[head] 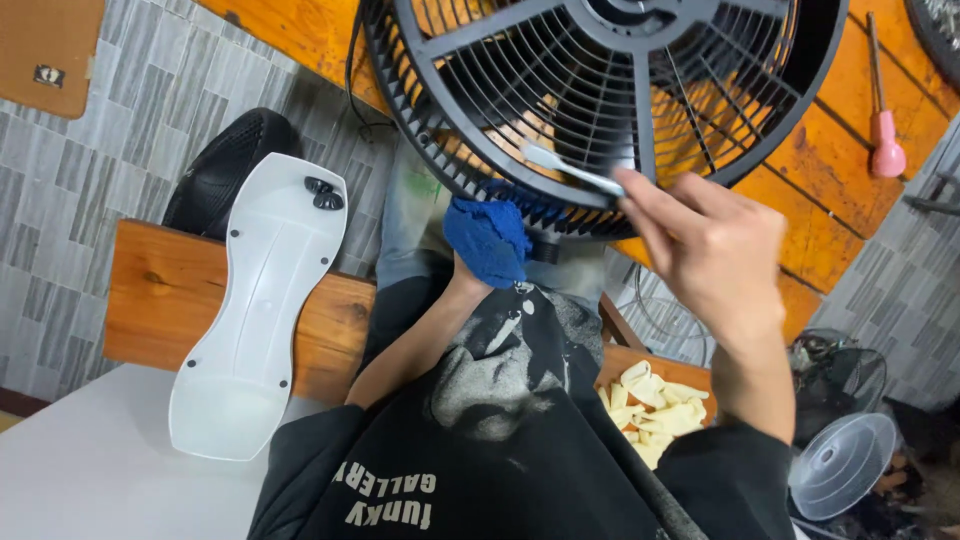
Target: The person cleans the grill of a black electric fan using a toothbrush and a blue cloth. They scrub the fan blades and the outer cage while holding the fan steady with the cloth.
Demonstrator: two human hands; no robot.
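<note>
Black plastic fan guard (pixel 600 110) stood on the lap, overhanging the orange bench (pixel 850 150). The right hand (pixel 710 250) pinched a pale brush (pixel 570 170), pointing left across its lower ribs; the left hand (pixel 480 262), closed on a blue cloth (pixel 487 238), sat just below the rim.

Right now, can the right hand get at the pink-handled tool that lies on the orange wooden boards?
Probably yes. The right hand holds a pale brush against the black fan grille, and the pink-handled tool lies farther right on the orange boards, with nothing between them. The hand would need to free itself first.
</note>
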